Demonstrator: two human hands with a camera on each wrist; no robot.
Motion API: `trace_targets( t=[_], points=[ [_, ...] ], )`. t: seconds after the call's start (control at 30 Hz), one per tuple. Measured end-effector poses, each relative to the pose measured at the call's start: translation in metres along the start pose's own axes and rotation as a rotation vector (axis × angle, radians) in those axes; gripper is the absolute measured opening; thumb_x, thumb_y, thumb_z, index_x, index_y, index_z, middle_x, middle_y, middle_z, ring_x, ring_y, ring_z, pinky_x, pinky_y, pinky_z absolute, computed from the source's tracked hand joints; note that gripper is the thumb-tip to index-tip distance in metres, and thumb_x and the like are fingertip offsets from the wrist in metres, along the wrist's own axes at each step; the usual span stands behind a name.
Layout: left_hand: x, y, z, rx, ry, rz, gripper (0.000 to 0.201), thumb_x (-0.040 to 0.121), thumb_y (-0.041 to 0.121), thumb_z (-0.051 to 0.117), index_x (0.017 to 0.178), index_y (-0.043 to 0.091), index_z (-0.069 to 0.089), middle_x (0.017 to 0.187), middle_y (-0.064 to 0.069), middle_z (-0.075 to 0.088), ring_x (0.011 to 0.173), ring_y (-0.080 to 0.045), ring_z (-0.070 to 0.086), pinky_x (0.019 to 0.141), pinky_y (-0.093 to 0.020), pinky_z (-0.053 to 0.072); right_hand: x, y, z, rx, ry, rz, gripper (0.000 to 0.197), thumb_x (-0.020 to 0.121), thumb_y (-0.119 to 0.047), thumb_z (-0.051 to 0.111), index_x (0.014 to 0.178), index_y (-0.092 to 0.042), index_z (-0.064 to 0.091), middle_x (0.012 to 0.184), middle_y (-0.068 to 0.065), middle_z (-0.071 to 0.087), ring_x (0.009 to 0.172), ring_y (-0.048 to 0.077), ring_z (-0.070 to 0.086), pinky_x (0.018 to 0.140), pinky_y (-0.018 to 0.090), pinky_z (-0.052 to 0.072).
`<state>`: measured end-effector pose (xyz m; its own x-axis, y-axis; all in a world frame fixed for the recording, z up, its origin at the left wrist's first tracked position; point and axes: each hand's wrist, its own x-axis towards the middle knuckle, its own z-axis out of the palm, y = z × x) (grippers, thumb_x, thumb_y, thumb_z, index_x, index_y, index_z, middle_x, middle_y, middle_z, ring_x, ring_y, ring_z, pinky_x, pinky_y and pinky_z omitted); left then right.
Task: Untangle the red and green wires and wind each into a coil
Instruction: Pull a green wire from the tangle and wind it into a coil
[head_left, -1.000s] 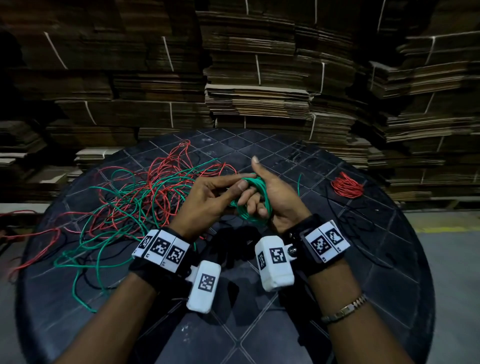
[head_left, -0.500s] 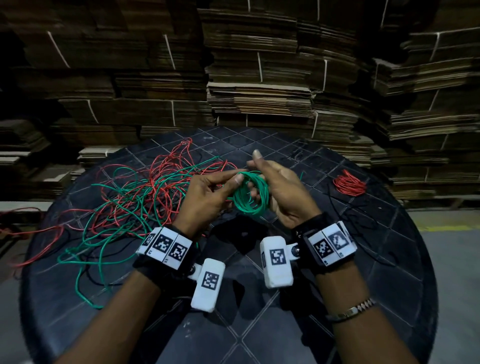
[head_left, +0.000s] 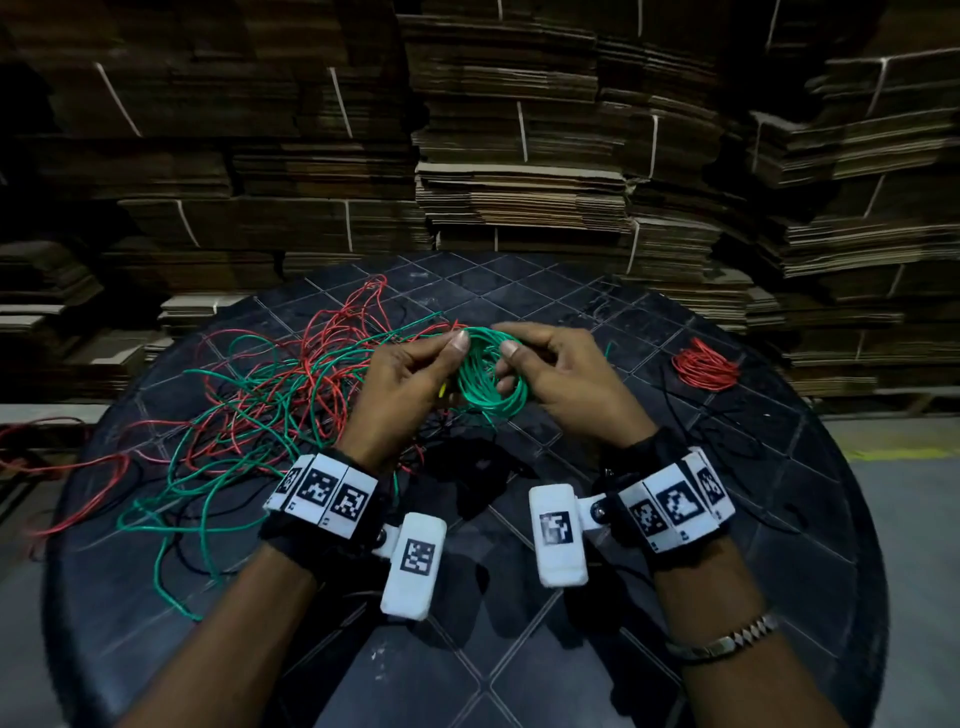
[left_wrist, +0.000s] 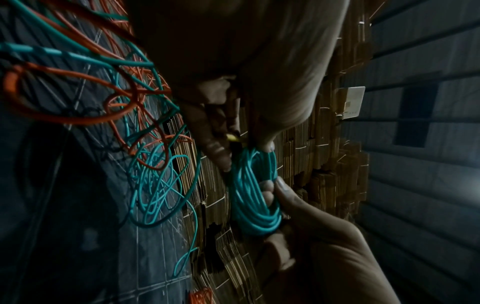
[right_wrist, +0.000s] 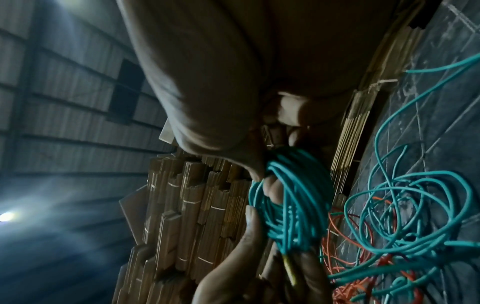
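A small green wire coil (head_left: 488, 382) is held above the black round table (head_left: 571, 649) between both hands. My left hand (head_left: 452, 370) pinches its left side with thumb on top, and a short yellow piece (head_left: 441, 393) shows among its fingers. On the right side my right hand (head_left: 515, 370) grips the coil with its thumb over the loops. In the left wrist view the coil (left_wrist: 255, 197) hangs between both sets of fingertips. A loose tangle of red and green wire (head_left: 270, 395) lies to the left, and green wire trails from it toward the coil. A wound red coil (head_left: 704, 364) lies at the far right.
Stacks of flattened cardboard (head_left: 519, 197) rise right behind the table. Red wire ends (head_left: 47, 462) hang over the table's left edge. Bare table surface lies in front of my wrists and between the hands and the red coil.
The green coil has turned from standing edge-on in my right hand to lying flatter between both hands. My right thumb came down onto it, and my left thumb shifted onto its left side.
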<state>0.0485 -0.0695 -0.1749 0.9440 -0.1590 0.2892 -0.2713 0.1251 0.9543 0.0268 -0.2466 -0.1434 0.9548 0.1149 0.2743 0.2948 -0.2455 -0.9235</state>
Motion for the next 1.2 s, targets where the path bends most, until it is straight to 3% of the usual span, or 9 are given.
trace_targets(
  t=[0.13, 0.47, 0.6, 0.67, 0.73, 0.83, 0.97, 1.07, 1.2],
  points=[
    [-0.002, 0.001, 0.004, 0.034, -0.152, -0.003, 0.033, 0.111, 0.02, 0.047, 0.121, 0.001, 0.072, 0.117, -0.014, 0.075, 0.103, -0.022, 0.071, 0.09, -0.038, 0.061, 0.001, 0.0, -0.006, 0.042, 0.046, -0.051, 0.028, 0.105, -0.005, 0.049, 0.127, -0.002, 0.066, 0.078, 0.004, 0.061, 0.062, 0.005, 0.055, 0.064, 0.017, 0.049],
    [-0.002, 0.0, 0.007, -0.043, -0.166, -0.013, 0.035, 0.111, 0.02, 0.044, 0.137, 0.004, 0.061, 0.123, -0.017, 0.071, 0.114, -0.027, 0.067, 0.107, -0.056, 0.05, 0.003, 0.006, -0.003, 0.213, -0.037, -0.023, 0.033, 0.108, -0.008, 0.042, 0.134, -0.008, 0.062, 0.078, 0.003, 0.052, 0.067, 0.008, 0.046, 0.068, 0.016, 0.046],
    [-0.001, 0.001, 0.004, -0.076, -0.102, -0.011, 0.035, 0.108, 0.013, 0.05, 0.14, 0.005, 0.061, 0.12, -0.023, 0.071, 0.106, -0.024, 0.067, 0.097, -0.049, 0.057, 0.001, 0.005, 0.0, 0.132, -0.081, 0.005, 0.036, 0.109, -0.008, 0.041, 0.139, -0.015, 0.059, 0.084, 0.001, 0.058, 0.08, 0.011, 0.053, 0.085, 0.027, 0.048],
    [-0.001, 0.003, 0.003, -0.11, -0.071, -0.012, 0.035, 0.107, 0.009, 0.051, 0.141, 0.003, 0.06, 0.107, -0.008, 0.075, 0.1, -0.018, 0.069, 0.093, -0.04, 0.06, 0.002, 0.006, 0.0, 0.177, -0.095, 0.049, 0.038, 0.108, -0.008, 0.044, 0.143, -0.016, 0.057, 0.099, 0.012, 0.065, 0.094, 0.017, 0.061, 0.101, 0.039, 0.049],
    [0.0, 0.001, 0.002, -0.076, -0.04, 0.028, 0.032, 0.107, 0.008, 0.053, 0.136, 0.003, 0.063, 0.114, -0.005, 0.076, 0.106, -0.02, 0.07, 0.101, -0.047, 0.056, 0.005, 0.009, 0.003, 0.223, -0.099, 0.105, 0.039, 0.107, -0.009, 0.046, 0.144, -0.017, 0.056, 0.118, 0.024, 0.066, 0.114, 0.031, 0.064, 0.11, 0.051, 0.046],
    [0.0, -0.004, 0.006, -0.02, -0.016, 0.065, 0.029, 0.102, 0.015, 0.06, 0.126, 0.006, 0.07, 0.112, -0.005, 0.076, 0.107, -0.022, 0.068, 0.11, -0.059, 0.047, 0.004, 0.011, 0.009, 0.339, -0.074, 0.224, 0.039, 0.107, -0.006, 0.045, 0.145, -0.012, 0.053, 0.116, 0.025, 0.062, 0.102, 0.029, 0.063, 0.095, 0.042, 0.054],
    [-0.003, 0.0, 0.006, 0.001, -0.035, 0.074, 0.034, 0.098, 0.021, 0.061, 0.125, 0.005, 0.071, 0.124, -0.012, 0.074, 0.116, -0.026, 0.067, 0.111, -0.056, 0.048, -0.009, 0.006, 0.012, 0.372, -0.016, 0.298, 0.028, 0.106, -0.01, 0.049, 0.131, -0.004, 0.06, 0.109, 0.015, 0.067, 0.083, 0.015, 0.068, 0.07, 0.026, 0.06],
    [-0.007, 0.001, 0.012, 0.042, -0.093, 0.102, 0.029, 0.103, 0.019, 0.058, 0.126, 0.007, 0.071, 0.124, -0.008, 0.074, 0.114, -0.018, 0.067, 0.107, -0.046, 0.051, -0.02, -0.006, -0.011, 0.228, -0.052, 0.37, 0.017, 0.105, -0.019, 0.055, 0.116, -0.016, 0.068, 0.1, 0.005, 0.071, 0.082, 0.011, 0.07, 0.067, 0.025, 0.06],
    [-0.011, -0.001, 0.022, 0.004, -0.123, 0.083, 0.033, 0.101, 0.026, 0.058, 0.126, 0.01, 0.072, 0.113, -0.007, 0.075, 0.1, -0.014, 0.064, 0.107, -0.06, 0.048, -0.021, -0.003, -0.071, -0.134, 0.036, 0.513, 0.035, 0.098, -0.042, 0.064, 0.106, -0.009, 0.075, 0.091, 0.009, 0.072, 0.068, 0.012, 0.062, 0.055, 0.023, 0.046]
  ],
)
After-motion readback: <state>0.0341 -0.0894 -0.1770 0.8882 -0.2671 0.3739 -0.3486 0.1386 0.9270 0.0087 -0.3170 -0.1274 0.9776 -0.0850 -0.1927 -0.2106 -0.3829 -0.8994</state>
